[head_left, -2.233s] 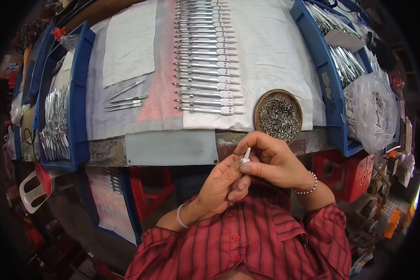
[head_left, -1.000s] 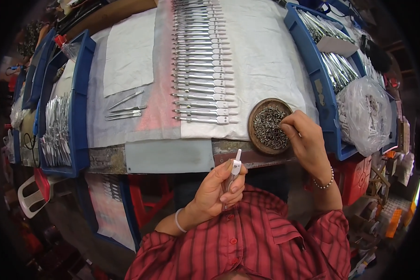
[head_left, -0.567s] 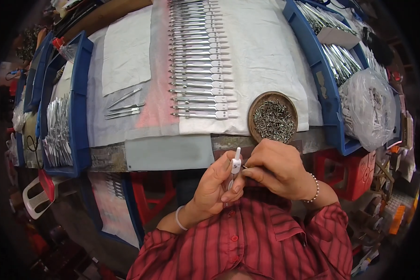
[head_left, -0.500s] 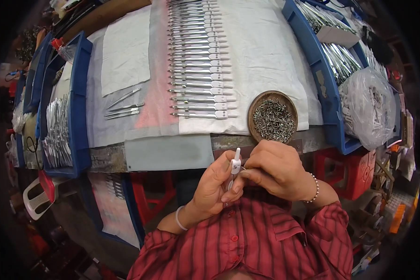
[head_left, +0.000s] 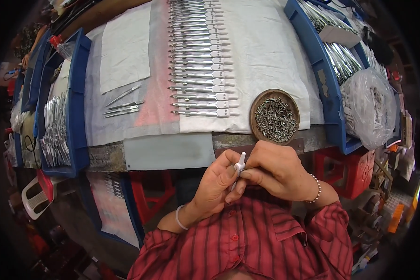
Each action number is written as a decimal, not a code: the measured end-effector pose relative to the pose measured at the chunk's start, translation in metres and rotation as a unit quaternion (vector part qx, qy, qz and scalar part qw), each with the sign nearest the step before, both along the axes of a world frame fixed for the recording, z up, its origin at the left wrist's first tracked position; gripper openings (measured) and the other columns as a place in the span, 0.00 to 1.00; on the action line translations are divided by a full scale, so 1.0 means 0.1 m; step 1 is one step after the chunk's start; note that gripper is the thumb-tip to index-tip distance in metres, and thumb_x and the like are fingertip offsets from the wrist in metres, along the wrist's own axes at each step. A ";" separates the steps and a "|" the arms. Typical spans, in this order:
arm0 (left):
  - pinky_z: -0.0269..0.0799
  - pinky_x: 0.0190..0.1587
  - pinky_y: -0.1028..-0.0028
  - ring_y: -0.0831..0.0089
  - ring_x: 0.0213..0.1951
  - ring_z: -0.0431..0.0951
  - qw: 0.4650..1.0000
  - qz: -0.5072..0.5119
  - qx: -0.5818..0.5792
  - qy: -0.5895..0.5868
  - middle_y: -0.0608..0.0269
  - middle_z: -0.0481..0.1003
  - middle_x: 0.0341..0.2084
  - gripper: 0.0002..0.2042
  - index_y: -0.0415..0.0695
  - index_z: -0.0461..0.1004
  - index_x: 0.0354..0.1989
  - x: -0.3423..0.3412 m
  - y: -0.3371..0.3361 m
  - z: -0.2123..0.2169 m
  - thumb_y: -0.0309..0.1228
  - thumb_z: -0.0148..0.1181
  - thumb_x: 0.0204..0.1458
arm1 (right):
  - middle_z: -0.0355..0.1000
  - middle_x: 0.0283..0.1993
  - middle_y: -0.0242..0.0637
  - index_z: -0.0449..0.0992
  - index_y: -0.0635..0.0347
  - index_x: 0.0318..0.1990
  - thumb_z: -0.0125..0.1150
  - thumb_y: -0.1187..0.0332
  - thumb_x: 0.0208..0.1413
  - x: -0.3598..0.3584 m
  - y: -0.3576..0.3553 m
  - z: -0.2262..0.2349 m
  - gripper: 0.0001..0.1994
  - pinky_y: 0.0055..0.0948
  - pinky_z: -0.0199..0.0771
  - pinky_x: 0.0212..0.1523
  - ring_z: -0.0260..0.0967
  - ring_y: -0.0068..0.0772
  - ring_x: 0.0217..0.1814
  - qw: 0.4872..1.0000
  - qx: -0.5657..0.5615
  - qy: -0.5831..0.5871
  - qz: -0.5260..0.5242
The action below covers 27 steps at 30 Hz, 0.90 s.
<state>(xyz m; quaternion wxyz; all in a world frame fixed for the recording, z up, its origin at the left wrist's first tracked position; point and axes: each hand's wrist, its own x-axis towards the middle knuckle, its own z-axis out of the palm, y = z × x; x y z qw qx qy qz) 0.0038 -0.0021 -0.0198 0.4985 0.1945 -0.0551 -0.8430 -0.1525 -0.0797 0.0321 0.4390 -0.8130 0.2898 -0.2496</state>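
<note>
- Head view: a round brown dish [head_left: 274,116] stands at the near edge of the counter [head_left: 168,151], and it is full of small grey metal screws [head_left: 276,120].
- On the left side a long blue bin [head_left: 75,102] holds a heap of shiny metal pieces [head_left: 55,126]; more blue bins lie beyond it at the far left, their content is too small to tell.
- On the right a second blue bin [head_left: 323,70] holds long silver metal parts [head_left: 343,60] and a flat white box at its far end.
- Beside this bin a clear plastic bag [head_left: 369,108] bulges with pale small pieces.
- White cloth sheets [head_left: 270,51] cover the counter, with a pale pink strip between them, and a grey flat plate lies at the near edge.
- A long row of silver metal tools [head_left: 198,60] lies on the cloth in parallel, each with a thin point to the left; three loose thin pieces [head_left: 122,106] lie to the left of the row.
- The small white part [head_left: 239,165] is below the counter edge, in front of the red striped shirt, between both hands; it looks slim, white, with a wider head at the top.
- The left hand [head_left: 214,186] has its grip clenched around the lower end of the white part.
- The right hand [head_left: 277,172] pinches the part at its head with the fingertips, just under the dish.
</note>
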 end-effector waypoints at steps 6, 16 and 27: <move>0.51 0.13 0.85 0.83 0.09 0.56 0.999 -0.043 0.017 0.000 0.64 0.66 0.17 0.16 0.45 0.58 0.45 -0.01 0.01 0.03 0.41 0.49 0.55 | 0.65 0.35 0.36 0.68 0.63 0.38 0.59 0.70 0.49 -0.04 -0.07 -0.12 0.10 0.24 0.63 0.35 0.63 0.28 0.34 0.973 0.222 -0.051 0.022; 0.50 0.12 0.83 0.84 0.08 0.54 0.997 -0.063 0.045 0.015 0.65 0.65 0.15 0.19 0.46 0.56 0.49 0.01 0.01 0.10 0.44 0.47 0.56 | 0.66 0.39 0.39 0.67 0.65 0.39 0.52 0.72 0.53 0.01 0.02 -0.15 0.08 0.27 0.64 0.44 0.65 0.32 0.43 0.974 0.211 -0.062 0.057; 0.54 0.12 0.85 0.84 0.09 0.57 0.999 -0.042 0.019 -0.004 0.61 0.69 0.18 0.17 0.39 0.63 0.44 0.02 0.06 0.12 0.41 0.37 0.60 | 0.66 0.42 0.38 0.65 0.62 0.40 0.44 0.70 0.59 0.10 0.05 -0.12 0.07 0.22 0.66 0.43 0.63 0.21 0.37 0.865 0.399 -0.255 -0.166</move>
